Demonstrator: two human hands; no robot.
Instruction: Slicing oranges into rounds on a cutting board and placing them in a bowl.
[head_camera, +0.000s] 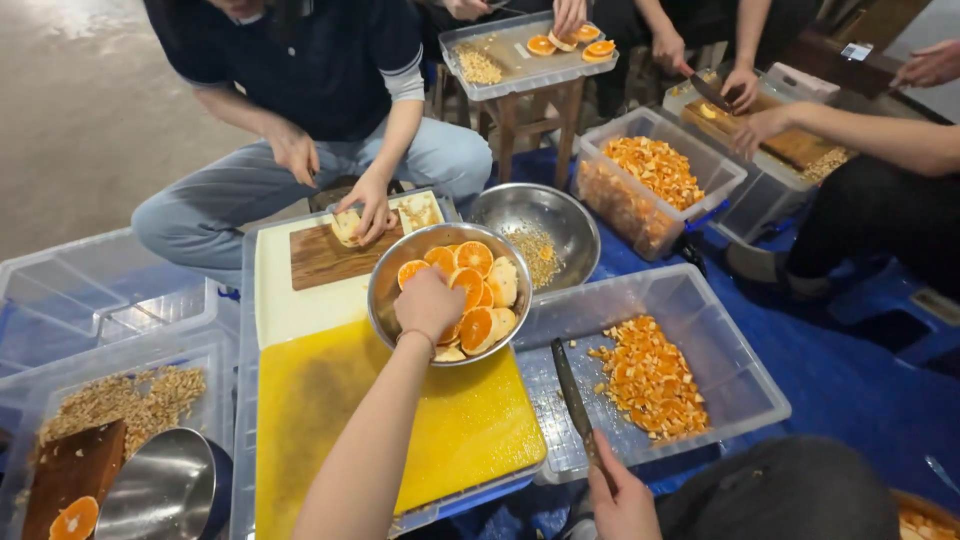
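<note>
My left hand (430, 302) reaches into a steel bowl (385, 290) of halved oranges (476, 292) and rests on the fruit; whether it grips a piece is hidden. The bowl stands at the far edge of a yellow cutting board (470, 425). My right hand (620, 497) holds a knife (572, 392) by its handle, with the blade pointing away over a clear plastic bin (740, 360) that holds chopped orange peel (650, 378).
A person opposite presses fruit on a wooden board (320, 258). A second steel bowl (560, 215) holds seeds. Other people cut at the right near a bin of peel (655, 170). A tray with orange halves (500, 55) sits on a stool. Bins with seeds (130, 395) are at left.
</note>
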